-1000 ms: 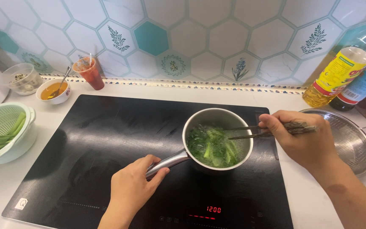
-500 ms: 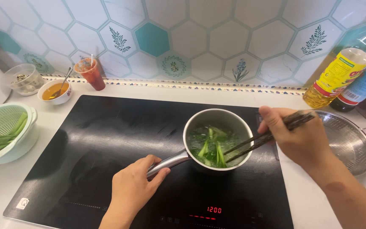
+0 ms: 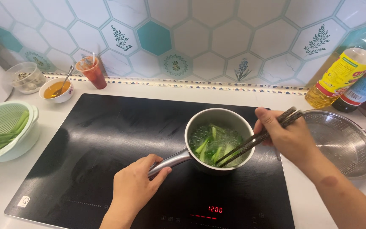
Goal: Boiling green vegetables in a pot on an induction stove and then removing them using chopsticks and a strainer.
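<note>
- My left hand (image 3: 134,191) hides the handle's end, gripping it.
- Chopstick (image 3: 257,140) tips vanish among greens (image 3: 212,146) in the pot (image 3: 191,127); my right hand (image 3: 286,135) pinches them.

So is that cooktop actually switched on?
On: the black cooktop shows lit red digits on its front panel, and the water in the small pot is bubbling.

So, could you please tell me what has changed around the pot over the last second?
The right hand has tilted the chopsticks from lying nearly level across the pot to slanting down, tips dipped into the greens, which have been stirred about. Nothing was taken up or let go. The left hand still holds the handle; the pot, strainer and green colander stayed put.
</note>
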